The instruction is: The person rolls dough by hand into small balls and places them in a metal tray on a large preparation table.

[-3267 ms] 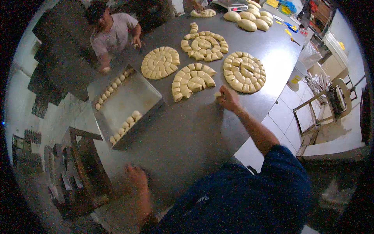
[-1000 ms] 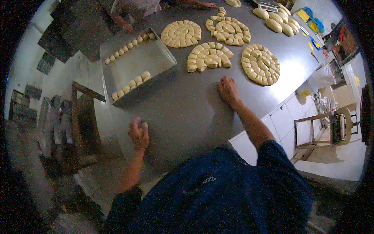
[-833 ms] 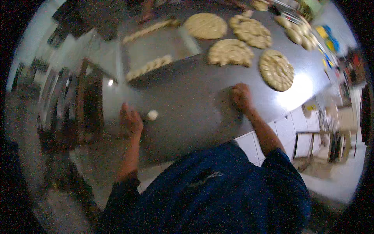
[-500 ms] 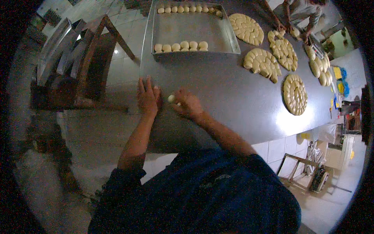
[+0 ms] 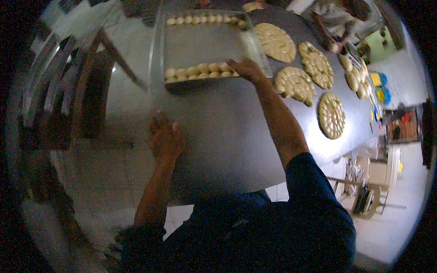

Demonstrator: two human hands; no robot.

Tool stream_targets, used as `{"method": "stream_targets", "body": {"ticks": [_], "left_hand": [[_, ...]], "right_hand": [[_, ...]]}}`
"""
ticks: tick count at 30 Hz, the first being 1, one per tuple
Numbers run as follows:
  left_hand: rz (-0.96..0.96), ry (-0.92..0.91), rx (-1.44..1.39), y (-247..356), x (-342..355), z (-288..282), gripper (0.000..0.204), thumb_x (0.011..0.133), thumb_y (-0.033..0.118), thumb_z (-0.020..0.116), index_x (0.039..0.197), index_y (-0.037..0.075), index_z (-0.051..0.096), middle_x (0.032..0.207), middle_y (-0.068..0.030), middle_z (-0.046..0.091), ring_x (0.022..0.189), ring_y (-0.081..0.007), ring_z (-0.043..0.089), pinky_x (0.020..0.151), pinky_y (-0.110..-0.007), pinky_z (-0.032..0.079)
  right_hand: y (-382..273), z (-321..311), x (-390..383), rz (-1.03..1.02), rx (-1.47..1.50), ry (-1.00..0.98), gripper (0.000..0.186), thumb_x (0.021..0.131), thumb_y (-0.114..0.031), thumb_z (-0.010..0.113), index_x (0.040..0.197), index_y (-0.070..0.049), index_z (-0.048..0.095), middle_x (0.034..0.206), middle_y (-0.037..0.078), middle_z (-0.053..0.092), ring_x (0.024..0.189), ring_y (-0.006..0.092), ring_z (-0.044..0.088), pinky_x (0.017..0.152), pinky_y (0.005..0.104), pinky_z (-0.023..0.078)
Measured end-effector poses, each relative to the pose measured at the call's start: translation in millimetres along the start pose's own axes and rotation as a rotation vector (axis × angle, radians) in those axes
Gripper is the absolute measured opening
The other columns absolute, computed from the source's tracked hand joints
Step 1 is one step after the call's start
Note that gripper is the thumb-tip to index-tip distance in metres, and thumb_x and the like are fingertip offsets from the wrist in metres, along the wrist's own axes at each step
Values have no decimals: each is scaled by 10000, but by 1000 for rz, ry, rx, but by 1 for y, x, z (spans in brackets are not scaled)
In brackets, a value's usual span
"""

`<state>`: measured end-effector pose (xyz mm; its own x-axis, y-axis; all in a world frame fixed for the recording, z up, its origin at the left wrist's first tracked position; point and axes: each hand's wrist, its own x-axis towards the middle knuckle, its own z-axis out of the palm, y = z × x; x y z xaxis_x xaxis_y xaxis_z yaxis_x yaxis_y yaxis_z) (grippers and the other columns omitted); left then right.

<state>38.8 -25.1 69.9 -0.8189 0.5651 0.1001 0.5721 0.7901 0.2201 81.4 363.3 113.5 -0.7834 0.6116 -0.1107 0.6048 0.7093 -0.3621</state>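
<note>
My right hand (image 5: 249, 70) reaches over the front right part of the metal tray (image 5: 269, 68), at the right end of the near rows of dough balls (image 5: 202, 68). Its fingers stretch out over the last balls and hide some of them; any ball under the palm is out of sight. My left hand (image 5: 165, 139) hovers at the table's left edge, smeared by motion, with its fingers apart and nothing seen in it. Along the tray's far side runs another row of dough balls (image 5: 203, 19).
Scored dough rounds (image 5: 276, 42) (image 5: 332, 116) lie on the metal table (image 5: 214, 132), right of the tray. Another person's hands (image 5: 336, 45) work at the far right beside longer dough pieces (image 5: 356, 77). A dark rack (image 5: 93, 86) stands left of the table.
My right hand has left the table's near left part, where it held a dough ball beside my left hand, and moved up to the tray. My head's view has shifted slightly.
</note>
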Motion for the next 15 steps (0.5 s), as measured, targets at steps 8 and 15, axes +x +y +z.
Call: {"method": "stream_targets", "body": {"ticks": [8,15], "left_hand": [[-10,157,-106,-4,-1,21,664,1052,389,488,1597,53,315,1669,-240,235,1520,-448,274,1232,-531,271],[-5,99,10,-4,0,25,654,1066,428,468,1582,45,348,1645,-281,259,1505,-469,293,1213,-570,279]], "right_hand": [[102,31,-175,259,590,215,518,964,-378,678,1362,-57,592,1393,242,572,1265,400,572,1024,501,485],[213,16,-136,-68,-336,690,304,909,-244,689,1166,-81,693,1240,162,621,1148,375,604,855,468,554]]}}
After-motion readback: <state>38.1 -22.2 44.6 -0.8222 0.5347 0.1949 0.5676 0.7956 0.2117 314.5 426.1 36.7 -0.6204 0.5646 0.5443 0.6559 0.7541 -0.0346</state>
